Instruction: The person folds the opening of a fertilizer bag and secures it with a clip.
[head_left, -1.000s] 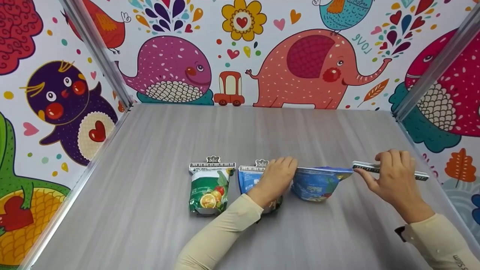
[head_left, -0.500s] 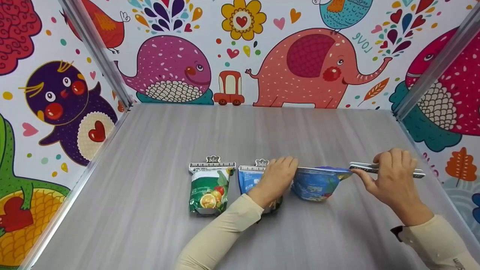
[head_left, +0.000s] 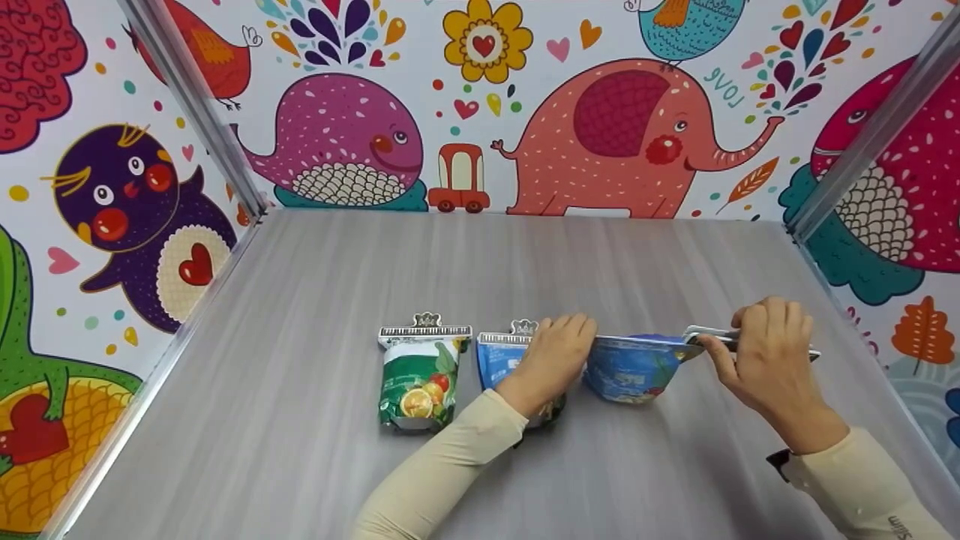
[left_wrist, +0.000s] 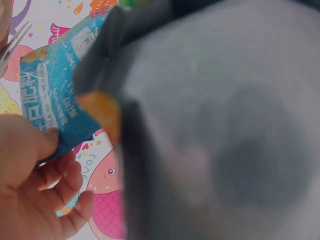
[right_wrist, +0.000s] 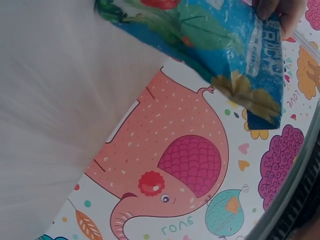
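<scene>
A blue printed pouch (head_left: pixel 630 371) stands on the table right of centre, its top edge pressed flat. My left hand (head_left: pixel 551 360) pinches the top left corner of that pouch between thumb and fingers; the left wrist view shows the thumb (left_wrist: pixel 45 142) on its front. From the right side, my right hand (head_left: pixel 776 360) grips a long bag clip (head_left: pixel 709 331) with a piano-key pattern. Its bars lie in line with the pouch's top edge, the near end overlapping the right corner. Close in the right wrist view are the clip's striped teeth (right_wrist: pixel 295 215).
A green and white pouch (head_left: pixel 416 386) with a piano-key clip (head_left: pixel 424 331) across its top stands to the left. Beside it is another blue pouch (head_left: pixel 495 364), also clipped (head_left: pixel 502 338), partly hidden by my left hand. Printed panels with metal posts (head_left: pixel 199 112) bound the grey table (head_left: pixel 300 300).
My right hand has moved left with the clip, whose near end has come from beside the pouch's right corner to overlap it. The left hand and pouches have stayed in place.
</scene>
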